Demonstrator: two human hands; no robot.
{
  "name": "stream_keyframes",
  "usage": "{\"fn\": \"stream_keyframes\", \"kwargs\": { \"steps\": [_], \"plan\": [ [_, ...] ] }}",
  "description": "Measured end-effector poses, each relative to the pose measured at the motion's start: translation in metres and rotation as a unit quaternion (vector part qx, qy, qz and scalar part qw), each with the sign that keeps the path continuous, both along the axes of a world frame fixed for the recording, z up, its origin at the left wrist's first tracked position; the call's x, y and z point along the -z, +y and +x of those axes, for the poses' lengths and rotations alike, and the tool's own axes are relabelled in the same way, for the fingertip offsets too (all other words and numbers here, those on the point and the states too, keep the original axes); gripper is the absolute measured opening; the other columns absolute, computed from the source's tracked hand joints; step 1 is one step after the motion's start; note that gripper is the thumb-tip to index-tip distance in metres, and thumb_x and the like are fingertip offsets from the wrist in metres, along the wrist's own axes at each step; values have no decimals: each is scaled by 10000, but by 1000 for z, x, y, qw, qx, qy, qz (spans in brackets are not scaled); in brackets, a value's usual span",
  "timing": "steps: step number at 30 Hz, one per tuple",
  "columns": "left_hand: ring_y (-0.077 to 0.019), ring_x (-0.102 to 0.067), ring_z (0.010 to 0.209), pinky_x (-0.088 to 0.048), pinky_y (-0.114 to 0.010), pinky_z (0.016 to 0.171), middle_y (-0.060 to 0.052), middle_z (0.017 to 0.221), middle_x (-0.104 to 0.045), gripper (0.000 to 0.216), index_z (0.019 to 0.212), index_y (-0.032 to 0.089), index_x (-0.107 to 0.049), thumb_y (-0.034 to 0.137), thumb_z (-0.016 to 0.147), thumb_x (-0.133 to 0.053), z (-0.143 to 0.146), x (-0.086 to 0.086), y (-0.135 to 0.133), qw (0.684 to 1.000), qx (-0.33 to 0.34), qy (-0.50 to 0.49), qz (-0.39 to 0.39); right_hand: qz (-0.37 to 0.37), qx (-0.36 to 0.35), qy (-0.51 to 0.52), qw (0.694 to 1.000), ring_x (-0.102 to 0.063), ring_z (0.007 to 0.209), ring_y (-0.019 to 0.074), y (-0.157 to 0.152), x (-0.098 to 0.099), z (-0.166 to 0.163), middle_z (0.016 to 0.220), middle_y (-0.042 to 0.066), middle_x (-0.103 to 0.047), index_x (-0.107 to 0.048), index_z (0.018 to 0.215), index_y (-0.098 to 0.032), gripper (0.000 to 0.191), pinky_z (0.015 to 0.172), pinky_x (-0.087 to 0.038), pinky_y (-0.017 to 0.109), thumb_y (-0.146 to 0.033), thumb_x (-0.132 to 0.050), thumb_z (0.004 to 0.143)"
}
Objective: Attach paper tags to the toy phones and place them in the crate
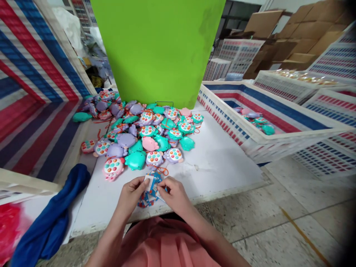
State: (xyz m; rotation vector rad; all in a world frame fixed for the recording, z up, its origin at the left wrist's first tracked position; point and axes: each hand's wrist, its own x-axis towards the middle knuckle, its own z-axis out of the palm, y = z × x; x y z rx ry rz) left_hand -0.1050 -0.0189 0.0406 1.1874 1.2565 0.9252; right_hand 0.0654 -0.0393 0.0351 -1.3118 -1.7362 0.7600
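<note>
White-and-blue card [151, 181] pinched at both ends: left hand [130, 195] and right hand [174, 195] closed on it, fingertips nearly meeting. Held just above printed cards [145, 201] at the table [222, 163] near edge. Toy pile [144, 137] just beyond; green bin [158, 48] behind.

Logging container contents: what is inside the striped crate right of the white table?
A few teal, purple and pink toys lie on the floor of the crate. Its near wall hides the floor right behind it, so anything there is unseen.

Fingers [138, 183] hide much of the card [150, 181], and its print is too small to read.
</note>
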Motion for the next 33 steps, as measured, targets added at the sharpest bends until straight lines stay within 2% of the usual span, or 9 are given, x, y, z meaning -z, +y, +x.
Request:
{"fn": "stream_keyframes", "kwargs": {
  "steps": [6,16,19,21,23,26,28,31,33],
  "plan": [
    [-95,-499,522,-400,-185,478,3,636,-624,363,909,127,-677,437,722,-643,6,-9,-4,999,12,-23,-19,15,23,-23,999,-526,658,133,1,-1,-1,668,0,-576,-587,688,-191,128,601,-379,228,-158,-529,797],
    [-135,-572,696,-476,-234,657,-30,834,-667,311,936,156,-679,407,766,-609,13,-4,-7,999,37,-17,25,79,67,-161,982,-510,684,158,-5,-6,-5,696,33,-543,-552,682,-198,145,602,-370,242,-127,-491,793],
    [-135,-571,679,-480,-242,631,-49,880,-660,323,929,162,-696,419,814,-539,11,-7,-10,998,47,-13,46,50,50,-70,995,-498,654,140,-6,-10,-3,680,11,-534,-542,671,-194,157,602,-372,234,-95,-488,780],
    [-148,-584,719,-483,-246,647,-46,878,-655,273,900,171,-701,387,797,-570,10,-9,-10,997,52,-15,61,15,23,19,999,-497,637,127,-7,-13,-1,671,-5,-532,-546,677,-192,142,595,-375,225,-107,-507,784],
    [-163,-596,774,-484,-255,693,-36,858,-656,199,860,177,-700,328,744,-642,11,-10,-10,996,53,-21,74,-12,4,89,996,-495,627,120,-10,-16,1,664,-13,-529,-555,674,-188,128,584,-375,221,-150,-535,795],
    [-159,-592,726,-479,-257,678,-25,765,-640,134,774,168,-682,292,733,-654,12,-13,-11,993,60,-16,100,-47,-5,168,985,-473,601,115,-15,-16,1,650,-15,-522,-564,654,-183,162,560,-366,221,-251,-577,801],
    [-156,-575,705,-470,-261,672,-26,733,-614,135,736,167,-658,291,770,-616,13,-17,-13,987,69,15,146,-104,-18,241,965,-432,532,99,-17,-14,0,631,-18,-531,-581,708,-185,195,496,-336,212,-356,-590,804],
    [-170,-555,807,-452,-278,742,-48,824,-577,165,773,189,-637,275,849,-518,12,-24,-18,963,110,90,231,-221,-46,376,899,-329,400,71,-17,-8,1,550,-26,-521,-590,907,-181,403,382,-219,197,-558,-464,839],
    [-177,-534,889,-440,-285,787,-62,916,-546,188,831,209,-628,261,886,-456,11,-28,-22,945,154,141,253,-272,-71,421,863,-269,353,60,-16,-6,3,470,-41,-475,-587,964,-156,541,360,-152,196,-636,-370,841]
  ]
}}
